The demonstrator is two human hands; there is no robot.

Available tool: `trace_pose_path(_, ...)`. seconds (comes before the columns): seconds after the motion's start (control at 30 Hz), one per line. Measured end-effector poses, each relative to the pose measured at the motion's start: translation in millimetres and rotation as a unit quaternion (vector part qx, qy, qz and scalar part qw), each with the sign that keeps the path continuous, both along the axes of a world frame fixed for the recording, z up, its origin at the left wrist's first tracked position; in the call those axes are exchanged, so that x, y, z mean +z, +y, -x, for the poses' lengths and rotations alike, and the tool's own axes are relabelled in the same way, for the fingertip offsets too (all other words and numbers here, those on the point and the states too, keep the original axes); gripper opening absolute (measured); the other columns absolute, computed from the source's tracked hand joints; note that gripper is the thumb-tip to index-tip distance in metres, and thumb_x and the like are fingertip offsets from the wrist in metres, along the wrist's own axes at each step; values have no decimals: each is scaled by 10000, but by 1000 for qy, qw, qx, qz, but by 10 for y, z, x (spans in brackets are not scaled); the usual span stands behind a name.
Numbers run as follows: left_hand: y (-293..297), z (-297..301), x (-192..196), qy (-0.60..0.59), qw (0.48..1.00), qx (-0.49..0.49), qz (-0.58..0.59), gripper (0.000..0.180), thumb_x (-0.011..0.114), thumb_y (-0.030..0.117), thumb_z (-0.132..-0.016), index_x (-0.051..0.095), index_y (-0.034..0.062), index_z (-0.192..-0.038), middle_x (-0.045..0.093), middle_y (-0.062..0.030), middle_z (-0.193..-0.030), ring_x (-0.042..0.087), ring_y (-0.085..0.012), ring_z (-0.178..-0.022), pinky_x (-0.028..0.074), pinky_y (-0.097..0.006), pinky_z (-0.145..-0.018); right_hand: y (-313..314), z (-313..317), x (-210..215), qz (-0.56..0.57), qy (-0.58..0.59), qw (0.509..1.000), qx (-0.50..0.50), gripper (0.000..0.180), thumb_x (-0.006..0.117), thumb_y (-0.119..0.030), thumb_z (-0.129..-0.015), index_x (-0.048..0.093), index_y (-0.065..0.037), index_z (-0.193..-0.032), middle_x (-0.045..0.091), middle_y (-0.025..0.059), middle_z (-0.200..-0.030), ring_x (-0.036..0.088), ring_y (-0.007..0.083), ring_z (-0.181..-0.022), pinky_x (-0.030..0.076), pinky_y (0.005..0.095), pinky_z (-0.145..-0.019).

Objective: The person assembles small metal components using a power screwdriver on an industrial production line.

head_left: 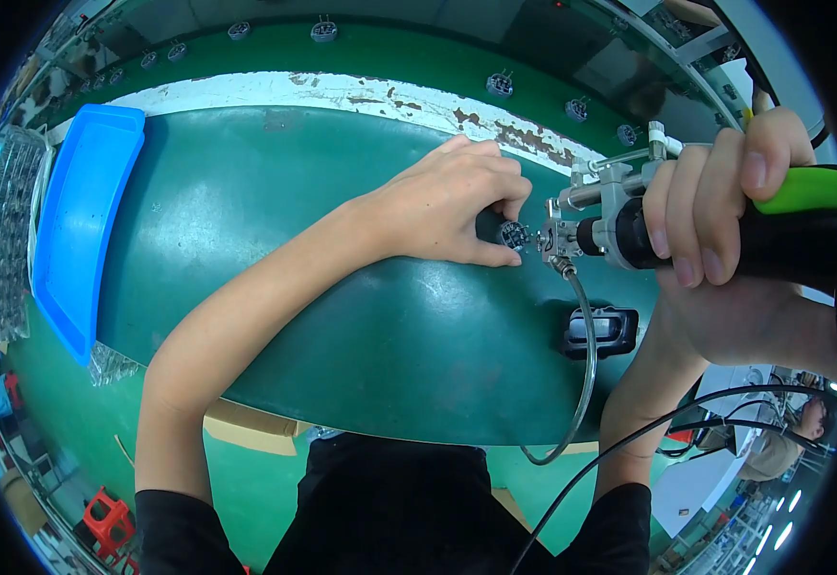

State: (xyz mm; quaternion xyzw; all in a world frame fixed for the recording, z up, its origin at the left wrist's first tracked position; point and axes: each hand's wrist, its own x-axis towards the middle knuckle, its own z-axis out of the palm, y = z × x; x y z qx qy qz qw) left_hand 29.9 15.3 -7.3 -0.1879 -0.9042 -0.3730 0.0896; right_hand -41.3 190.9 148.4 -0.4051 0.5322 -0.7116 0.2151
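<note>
My left hand (466,201) is closed around a small round dark part (512,235) with fine metal pieces on its face, pinched between thumb and fingers above the green table. Its face points right, toward the metal nose (559,235) of a powered screwdriver. My right hand (725,220) wraps around the black and green body (802,192) of that screwdriver, which lies level. The tip is at or very close to the part; I cannot tell whether they touch. A clear hose (589,374) hangs from the nose. Below it, a black holder (602,332) rests on the table.
A blue tray (56,249) stands at the left table edge beside stacked clear plastic trays (11,230). Beyond the white, chipped ledge (370,94), several round parts (323,31) sit spaced out on a green strip. A black cable (619,443) crosses my right forearm's side.
</note>
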Motion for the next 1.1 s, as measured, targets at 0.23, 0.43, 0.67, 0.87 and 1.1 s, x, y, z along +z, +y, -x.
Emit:
trace_pose_path(0.23, 13, -3, -5, 4, 1000, 0, -5, 371, 866, 324, -782, 583, 96, -855, 565, -28, -863, 548, -251, -948, 402, -397, -903, -60, -2, -18, -1, 6, 1000, 1, 931, 692, -888, -712, 449, -72, -1090, 497, -34, -698, 507, 61, -561, 437, 224, -592)
trace_pose_path(0.43, 10, 11, -1, -12, 1000, 0, -1, 370, 863, 323, -787, 576, 97, -848, 558, -29, -856, 545, -252, -949, 400, -397, -901, -137, -27, -33, -1, 12, 1000, 1, 937, 692, -894, -710, 449, -74, -1091, 496, -36, -698, 506, 56, -561, 437, 219, -592)
trace_pose_path(0.67, -68, -102, 106, 17, 1000, -7, 0, 326, 861, 282, -793, 596, 104, -858, 588, -27, -882, 559, -243, -979, 401, -401, -922, 889, 437, 176, 11, 25, 1000, 15, 943, 693, -902, -708, 448, -76, -1092, 493, -40, -698, 506, 50, -561, 437, 214, -592)
trace_pose_path(0.87, -607, -123, 483, -201, 974, -82, -58, 354, 899, 333, -808, 714, 73, -961, 697, -42, -954, 651, -190, -927, 514, -330, -852, 683, 367, 106, 44, 32, 998, 33, 949, 694, -908, -706, 448, -77, -1093, 492, -42, -699, 505, 45, -560, 437, 210, -592)
trace_pose_path(1.1, -1473, 293, 27, 110, 835, 518, 146, 617, 842, 586, -783, 740, 35, -1040, 722, -97, -920, 710, -288, -929, 569, -408, -841, 491, 275, 209, 61, 31, 996, 56, 980, 675, -939, -687, 451, -77, -1096, 484, -44, -693, 498, 47, -555, 437, 212, -578)
